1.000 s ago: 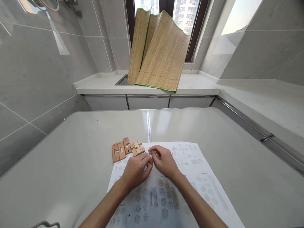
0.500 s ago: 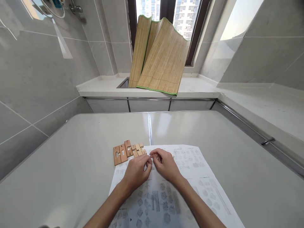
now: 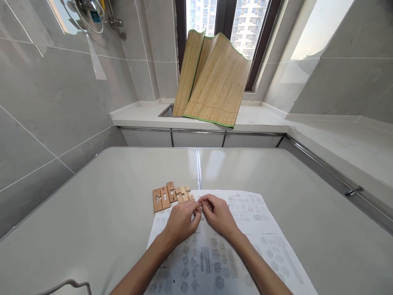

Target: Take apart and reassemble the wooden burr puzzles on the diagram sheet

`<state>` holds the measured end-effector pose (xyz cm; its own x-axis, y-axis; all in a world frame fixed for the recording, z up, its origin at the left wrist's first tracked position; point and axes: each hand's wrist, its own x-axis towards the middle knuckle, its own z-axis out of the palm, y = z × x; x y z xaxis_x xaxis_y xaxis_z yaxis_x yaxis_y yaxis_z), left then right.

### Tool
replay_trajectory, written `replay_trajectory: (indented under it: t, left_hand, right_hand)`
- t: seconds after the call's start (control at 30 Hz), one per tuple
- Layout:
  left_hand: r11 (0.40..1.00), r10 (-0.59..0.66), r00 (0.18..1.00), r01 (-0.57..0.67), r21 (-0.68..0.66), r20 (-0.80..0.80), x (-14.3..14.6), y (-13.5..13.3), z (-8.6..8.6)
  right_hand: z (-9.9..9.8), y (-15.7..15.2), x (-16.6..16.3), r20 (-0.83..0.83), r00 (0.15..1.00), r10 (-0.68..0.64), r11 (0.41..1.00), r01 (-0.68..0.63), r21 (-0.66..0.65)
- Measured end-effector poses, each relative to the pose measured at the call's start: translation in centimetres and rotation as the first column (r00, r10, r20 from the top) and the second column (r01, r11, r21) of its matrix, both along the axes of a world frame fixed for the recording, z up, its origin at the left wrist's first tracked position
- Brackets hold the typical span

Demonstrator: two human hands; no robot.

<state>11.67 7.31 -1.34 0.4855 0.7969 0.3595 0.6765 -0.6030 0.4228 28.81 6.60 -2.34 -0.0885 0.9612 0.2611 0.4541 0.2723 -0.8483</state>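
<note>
My left hand (image 3: pixel 183 218) is closed, its thumb and fingers pinched together over the upper part of a printed paper sheet (image 3: pixel 248 246). Beside it, fingertips nearly meeting, my right hand (image 3: pixel 218 214) is curled closed too. Whatever lies between the fingertips is hidden or too small to tell. Just beyond my left hand are flat reddish-brown wooden puzzle pieces (image 3: pixel 165 197) with slots and dark marks. Paler notched wooden pieces (image 3: pixel 183 192) adjoin them on the right, partly covered by my left hand.
The sheet lies on a glossy pale table (image 3: pixel 129 172) with a seam down its middle. Behind it, a folded bamboo mat (image 3: pixel 217 82) leans against the window on a white ledge (image 3: pixel 141 116). A grey cable (image 3: pixel 72 282) shows at the lower left, and tiled walls flank the table.
The whole view has shifted slightly right and down, and more of the cable shows at the lower left. Both hands keep the same closed pose; the wooden pieces lie as before.
</note>
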Motion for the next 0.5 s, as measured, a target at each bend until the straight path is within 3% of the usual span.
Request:
replay_trajectory:
  t: [0.23,0.37,0.5]
  left_hand:
    - [0.949,-0.307,0.950,0.300,0.095,0.064,-0.8,-0.5,0.8]
    - [0.973,-0.207,0.963,0.185,0.135,0.173,-2.2,-0.3,1.9]
    - [0.983,-0.026,0.983,-0.009,0.183,0.183,-4.9,0.3,2.8]
  right_hand:
    - [0.0,0.1,0.1,-0.009,1.000,0.016,1.000,-0.016,-0.004]
    - [-0.2,0.2,0.2,-0.021,1.000,0.021,1.000,-0.021,0.002]
    - [-0.3,0.2,0.2,-0.032,0.999,0.023,1.000,-0.023,0.001]
